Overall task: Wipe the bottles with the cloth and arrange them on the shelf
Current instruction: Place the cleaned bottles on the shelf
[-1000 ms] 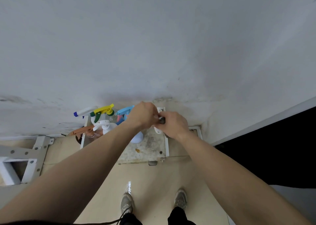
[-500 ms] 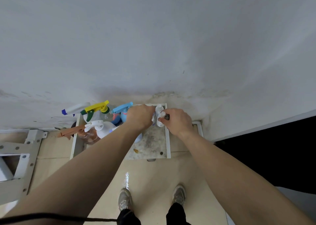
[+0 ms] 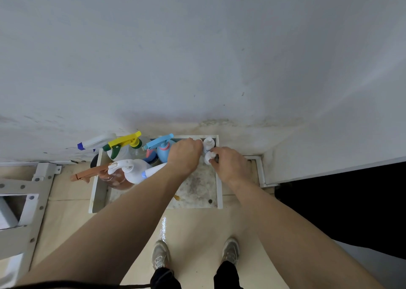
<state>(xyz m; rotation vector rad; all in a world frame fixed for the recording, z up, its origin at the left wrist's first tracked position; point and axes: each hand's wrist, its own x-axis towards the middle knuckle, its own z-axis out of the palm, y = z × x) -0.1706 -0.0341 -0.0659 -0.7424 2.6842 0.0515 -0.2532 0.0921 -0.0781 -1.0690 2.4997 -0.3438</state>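
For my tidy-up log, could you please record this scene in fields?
Shelf: low white-framed shelf, mottled base, against the wall
Spray bottles: coloured-trigger spray bottles, clustered left
Small bottles: rear small white plastic bottle; front small white plastic bottle; back right corner
Left hand: curled beside the rear one, grip hidden
Right hand: pinches the front one
Cloth: not discernible

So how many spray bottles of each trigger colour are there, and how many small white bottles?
yellow-trigger sprayer: 1
light-blue-trigger sprayer: 1
brown-trigger sprayer: 1
white-trigger sprayers: 2
small white bottles: 2
Total: 7, not counting a blue-tipped white piece half hidden by the left arm.
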